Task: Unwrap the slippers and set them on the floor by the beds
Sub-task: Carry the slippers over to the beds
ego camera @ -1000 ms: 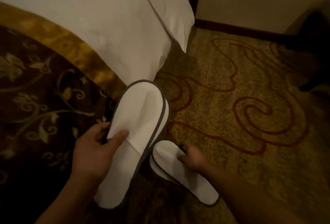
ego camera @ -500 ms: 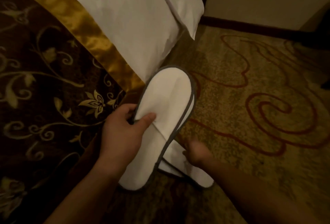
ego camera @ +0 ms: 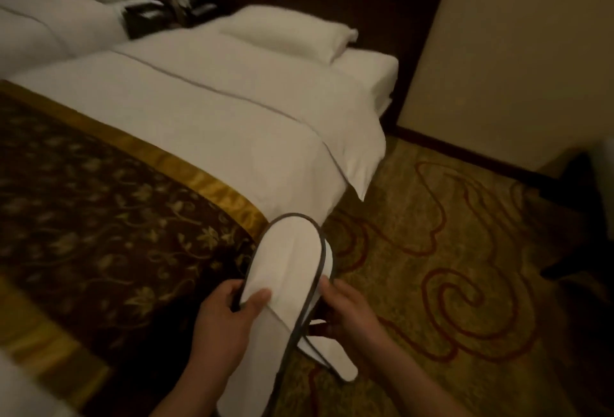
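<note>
The left hand clasps the held slipper by its left rim, thumb on top. It is white, flat and grey-piped, raised beside the bed. The right hand, half a second ago down on the second slipper, now curls against the held one's right rim — whether it clasps, I cannot tell. The second slipper lies on the carpet.

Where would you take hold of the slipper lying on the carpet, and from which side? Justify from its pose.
Pinch the floor slipper at its exposed rounded end, probably from the right: it lies flat with that rim clear, while its other end is hidden under the held slipper.
</note>
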